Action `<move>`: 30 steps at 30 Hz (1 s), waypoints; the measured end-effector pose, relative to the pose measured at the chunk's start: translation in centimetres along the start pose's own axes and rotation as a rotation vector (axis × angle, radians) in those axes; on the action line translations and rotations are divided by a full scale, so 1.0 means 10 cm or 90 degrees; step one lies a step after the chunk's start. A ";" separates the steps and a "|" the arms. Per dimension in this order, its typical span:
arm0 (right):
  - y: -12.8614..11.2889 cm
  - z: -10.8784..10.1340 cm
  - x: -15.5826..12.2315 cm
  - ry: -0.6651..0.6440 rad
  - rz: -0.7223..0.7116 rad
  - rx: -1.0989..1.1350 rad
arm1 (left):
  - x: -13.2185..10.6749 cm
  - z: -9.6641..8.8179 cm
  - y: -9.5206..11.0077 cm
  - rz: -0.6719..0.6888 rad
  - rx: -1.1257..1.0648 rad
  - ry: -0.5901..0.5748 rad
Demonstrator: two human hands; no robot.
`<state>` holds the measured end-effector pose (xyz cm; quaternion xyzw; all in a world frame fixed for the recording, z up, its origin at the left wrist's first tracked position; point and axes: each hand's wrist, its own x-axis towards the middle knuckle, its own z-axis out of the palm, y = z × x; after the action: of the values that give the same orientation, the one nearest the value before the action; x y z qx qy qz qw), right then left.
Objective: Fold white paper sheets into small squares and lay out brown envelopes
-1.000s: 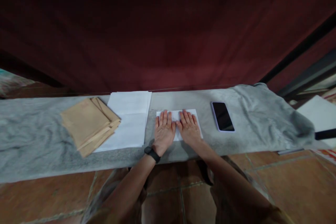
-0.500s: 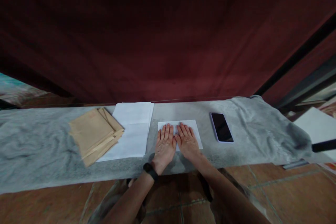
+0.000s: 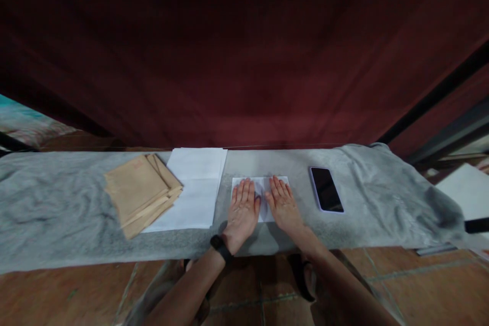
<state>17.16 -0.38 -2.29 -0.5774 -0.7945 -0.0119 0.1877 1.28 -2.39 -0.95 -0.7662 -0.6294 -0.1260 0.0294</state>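
A small white sheet of paper (image 3: 264, 214), perhaps folded, lies flat on the grey cloth in front of me. My left hand (image 3: 242, 212) rests palm down over its left part, fingers stretched out. On the right part lies my right hand (image 3: 284, 209), also flat with straight fingers. A strip of paper shows between the two hands. The sheet's outer edges are partly hidden beneath them. To the left is a stack of larger white paper sheets (image 3: 198, 188), with several brown envelopes (image 3: 137, 186) overlapping its left side.
A phone (image 3: 326, 189) in a light purple case lies right of my hands. Grey cloth (image 3: 57, 204) covers the long narrow surface, bunched at the right end. A dark red curtain-like sheet (image 3: 267, 86) hangs behind it. Tiled floor (image 3: 69, 295) shows below.
My right hand has slid to the right across the paper, widening the gap between my hands. My left hand stays flat on the left part. The view has shifted slightly.
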 end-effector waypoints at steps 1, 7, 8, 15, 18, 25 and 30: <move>-0.03 0.01 0.02 -0.014 -0.011 0.006 | 0.04 0.02 0.03 0.016 -0.005 -0.008; -0.08 0.09 0.05 -0.036 -0.037 0.001 | 0.10 0.13 0.04 0.032 -0.007 -0.032; -0.07 0.10 0.04 -0.031 -0.033 -0.006 | 0.08 0.13 0.02 0.022 -0.003 -0.031; 0.06 0.13 -0.01 0.028 0.025 -0.051 | 0.02 0.08 -0.08 -0.039 0.026 -0.018; 0.13 0.13 -0.04 0.056 0.035 -0.056 | 0.00 0.07 -0.10 -0.050 0.034 -0.015; 0.09 0.05 -0.05 0.026 0.016 -0.023 | -0.01 0.03 -0.08 -0.060 0.028 -0.012; -0.03 0.03 -0.10 -0.034 -0.076 0.012 | -0.04 0.01 -0.03 -0.003 -0.008 -0.018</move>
<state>17.04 -1.35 -2.84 -0.5274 -0.8322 -0.0007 0.1709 0.97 -2.74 -1.18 -0.7664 -0.6310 -0.1192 0.0157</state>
